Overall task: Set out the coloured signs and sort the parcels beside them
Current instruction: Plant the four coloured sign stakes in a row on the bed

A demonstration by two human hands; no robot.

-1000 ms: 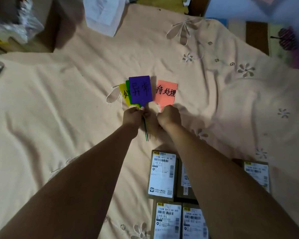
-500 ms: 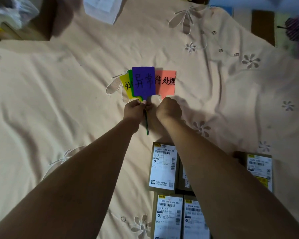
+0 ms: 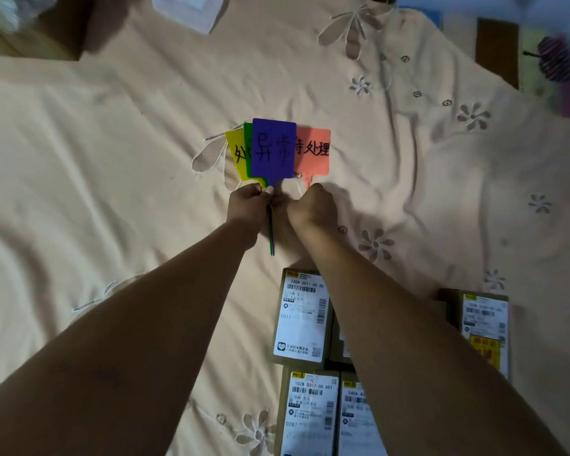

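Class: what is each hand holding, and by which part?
Left hand: purple, green and yellow signs, by their stems. Right hand: pink sign, by its stem.

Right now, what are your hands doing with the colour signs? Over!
Left hand shut on purple, green and yellow signs. Right hand pinching the pink sign by its stem. Parcels unsorted, near the body. Nothing in the way.

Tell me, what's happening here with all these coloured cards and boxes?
A person is setting out coloured signs on a cloth-covered surface. The left hand holds a fan of purple sign, green and yellow ones by their stems. The right hand holds the pink sign beside them. Labelled parcels wait nearer the person, unsorted.
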